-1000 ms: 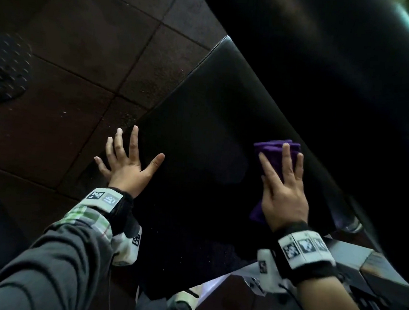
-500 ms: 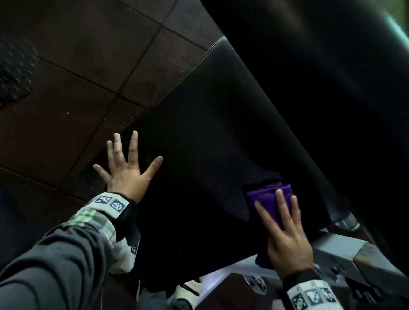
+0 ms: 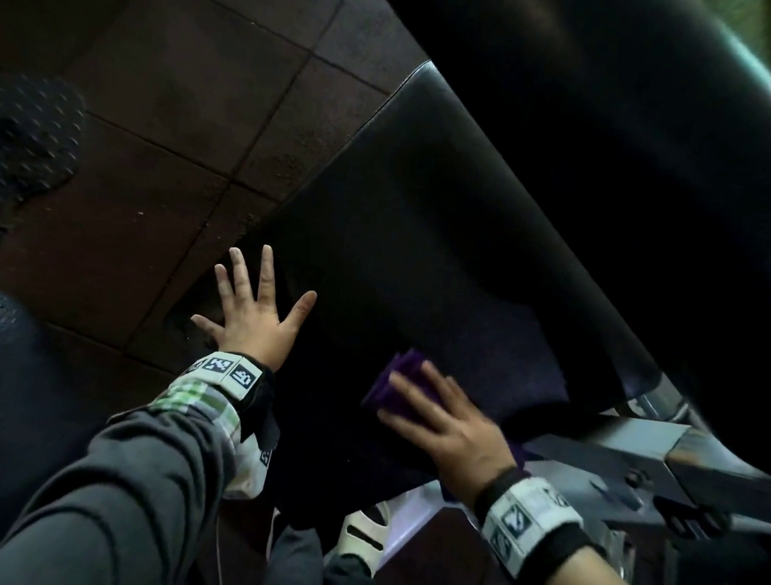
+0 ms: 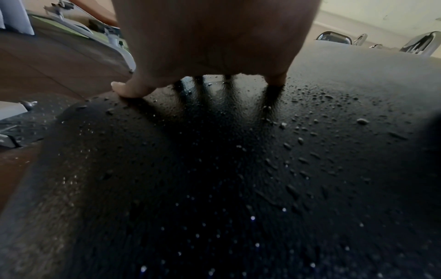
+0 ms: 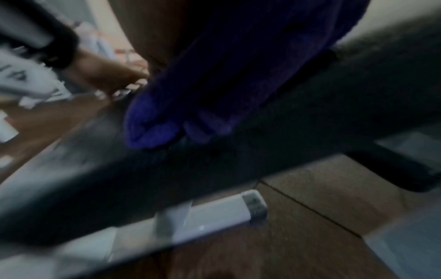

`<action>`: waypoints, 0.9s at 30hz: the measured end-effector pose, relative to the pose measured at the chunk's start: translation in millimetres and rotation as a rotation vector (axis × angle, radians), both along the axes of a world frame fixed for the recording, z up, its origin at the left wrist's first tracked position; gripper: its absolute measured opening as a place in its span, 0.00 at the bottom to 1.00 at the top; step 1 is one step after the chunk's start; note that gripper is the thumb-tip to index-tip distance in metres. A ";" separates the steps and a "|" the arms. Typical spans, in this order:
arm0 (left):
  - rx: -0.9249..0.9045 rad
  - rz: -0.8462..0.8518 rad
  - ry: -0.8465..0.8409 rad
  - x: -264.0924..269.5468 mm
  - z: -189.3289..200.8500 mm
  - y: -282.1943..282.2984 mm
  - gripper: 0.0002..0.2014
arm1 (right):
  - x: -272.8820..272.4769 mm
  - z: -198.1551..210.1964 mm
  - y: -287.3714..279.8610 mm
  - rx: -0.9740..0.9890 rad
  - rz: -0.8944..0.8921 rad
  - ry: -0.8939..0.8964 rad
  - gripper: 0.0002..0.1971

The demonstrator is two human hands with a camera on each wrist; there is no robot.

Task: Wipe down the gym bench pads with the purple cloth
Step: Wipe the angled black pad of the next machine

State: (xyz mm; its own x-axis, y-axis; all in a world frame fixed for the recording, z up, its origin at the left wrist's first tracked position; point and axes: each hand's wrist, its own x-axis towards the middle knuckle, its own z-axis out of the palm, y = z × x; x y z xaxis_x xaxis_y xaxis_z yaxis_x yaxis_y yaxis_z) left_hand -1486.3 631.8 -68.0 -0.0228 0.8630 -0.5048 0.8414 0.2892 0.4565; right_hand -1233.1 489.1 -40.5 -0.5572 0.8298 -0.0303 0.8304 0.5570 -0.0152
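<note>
The black seat pad of the gym bench runs from the upper middle down toward me; the black back pad rises on the right. My left hand lies flat with spread fingers on the pad's left edge. In the left wrist view the pad is dotted with droplets under that hand. My right hand presses the folded purple cloth flat against the near end of the seat pad, fingers straight. The cloth shows blurred in the right wrist view, on the pad.
Dark brown floor tiles lie left of the bench. A textured black plate sits at far left. The bench's grey metal frame and hinge are at lower right, with a white frame tube beneath the pad. My shoe is below.
My right hand has dragged the purple cloth down the seat pad toward me and to the left. The left hand has stayed flat in the same place.
</note>
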 end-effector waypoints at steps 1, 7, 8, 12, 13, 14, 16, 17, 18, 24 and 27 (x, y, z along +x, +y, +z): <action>-0.004 0.001 -0.003 0.1 -0.1 0.1 0.42 | 7.7 -0.9 -15.6 -0.035 0.067 -0.035 0.33; -0.022 0.000 0.001 1.0 0.2 0.0 0.42 | 61.6 23.1 -28.5 0.014 -0.111 -0.055 0.38; -0.021 0.005 -0.001 1.4 0.1 0.1 0.42 | 62.7 28.3 -18.2 0.024 -0.175 -0.029 0.37; -0.024 0.014 -0.001 2.2 -0.5 0.1 0.42 | 36.2 32.8 26.7 0.062 -0.381 0.068 0.33; -0.024 0.016 -0.002 2.5 -0.9 0.0 0.42 | 25.3 28.9 32.5 0.081 -0.395 0.082 0.32; -0.022 0.017 -0.005 2.2 -1.0 -0.2 0.41 | 14.8 23.9 34.2 0.097 -0.377 0.089 0.31; -0.016 0.019 -0.011 2.0 -1.2 -0.5 0.41 | -0.9 14.1 24.4 0.092 -0.248 0.085 0.29; -0.014 0.020 -0.014 2.1 -1.4 -0.5 0.41 | -3.5 9.3 13.4 0.060 -0.153 0.064 0.29; -0.013 0.023 -0.017 2.3 -1.5 -0.8 0.41 | -1.3 6.0 -0.4 0.019 -0.059 0.030 0.30; 0.001 0.025 -0.028 2.6 -4.1 -0.9 0.41 | 54.3 25.1 -32.0 -0.016 -0.088 0.004 0.36; 0.002 0.029 -0.032 2.8 -5.1 -1.1 0.42 | 54.6 38.4 2.7 0.018 -0.257 0.053 0.35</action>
State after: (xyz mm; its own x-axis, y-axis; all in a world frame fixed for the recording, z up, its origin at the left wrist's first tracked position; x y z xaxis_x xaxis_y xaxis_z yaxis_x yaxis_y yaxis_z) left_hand -1483.5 630.7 -73.0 -0.0316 0.8632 -0.5038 0.8179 0.3121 0.4834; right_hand -1178.6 491.8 -2.1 -0.3286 0.9444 0.0092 0.9429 0.3286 -0.0543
